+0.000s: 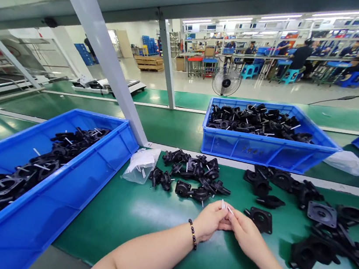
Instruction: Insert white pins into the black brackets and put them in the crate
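My left hand (pixel 209 222), with a beaded bracelet at its wrist, is closed around small white pins, one of which (pixel 223 204) sticks up by the thumb. Touching it from the right, my right hand (pixel 247 235) pinches another thin white pin (pixel 230 210) between thumb and fingertips. Just beyond both hands lies a pile of black plastic housings (pixel 194 172), some with white pins in them. Beside my right hand a square-flanged black housing (pixel 260 219) rests on the green table (pixel 142 218). A clear bag of white pins (pixel 142 165) lies left of the pile.
On the left stands a long blue bin (pixel 68 199) holding black parts with white pins. Another blue bin (pixel 263 148), also filled, stands at the back. More black housings (pixel 316 249) spread over the right side. A slanted white post (pixel 110 59) rises beyond the left bin.
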`<control>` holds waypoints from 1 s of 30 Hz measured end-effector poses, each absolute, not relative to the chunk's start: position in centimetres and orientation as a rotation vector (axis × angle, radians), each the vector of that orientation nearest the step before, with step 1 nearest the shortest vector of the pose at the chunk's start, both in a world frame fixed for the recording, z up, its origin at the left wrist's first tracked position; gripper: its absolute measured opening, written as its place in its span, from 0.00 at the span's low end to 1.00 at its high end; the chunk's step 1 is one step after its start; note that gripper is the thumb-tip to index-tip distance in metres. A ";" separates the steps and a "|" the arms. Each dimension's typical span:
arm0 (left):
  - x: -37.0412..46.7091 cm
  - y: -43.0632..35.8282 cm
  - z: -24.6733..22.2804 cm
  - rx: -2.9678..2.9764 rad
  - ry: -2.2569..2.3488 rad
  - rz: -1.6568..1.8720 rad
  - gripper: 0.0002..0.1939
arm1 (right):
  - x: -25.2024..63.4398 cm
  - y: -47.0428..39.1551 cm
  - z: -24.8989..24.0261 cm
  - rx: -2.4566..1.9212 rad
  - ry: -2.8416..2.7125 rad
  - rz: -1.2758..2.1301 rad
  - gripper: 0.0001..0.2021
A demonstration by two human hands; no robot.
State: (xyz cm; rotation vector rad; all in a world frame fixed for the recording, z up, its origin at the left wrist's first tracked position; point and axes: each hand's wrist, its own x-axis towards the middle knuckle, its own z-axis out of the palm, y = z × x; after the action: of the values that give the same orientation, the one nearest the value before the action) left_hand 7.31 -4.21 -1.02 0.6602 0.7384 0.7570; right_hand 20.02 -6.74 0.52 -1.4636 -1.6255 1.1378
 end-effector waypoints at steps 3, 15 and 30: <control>7.7 -4.3 -1.2 0.683 0.810 0.750 0.15 | 19.8 -6.8 -0.6 -1.612 -1.864 0.848 0.20; 6.9 -3.2 -0.8 0.454 0.779 0.736 0.07 | 21.0 -6.9 0.4 -1.596 -1.872 0.563 0.13; 6.4 -3.5 -1.3 0.521 0.545 0.469 0.13 | 21.5 -7.8 1.6 -1.557 -1.754 0.501 0.19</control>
State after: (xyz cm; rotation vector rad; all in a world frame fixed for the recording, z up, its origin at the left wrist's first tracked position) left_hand 6.39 -3.53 -1.30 0.5205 0.5450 0.4690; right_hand 21.52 -7.82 1.61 -1.5565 -1.7545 0.5011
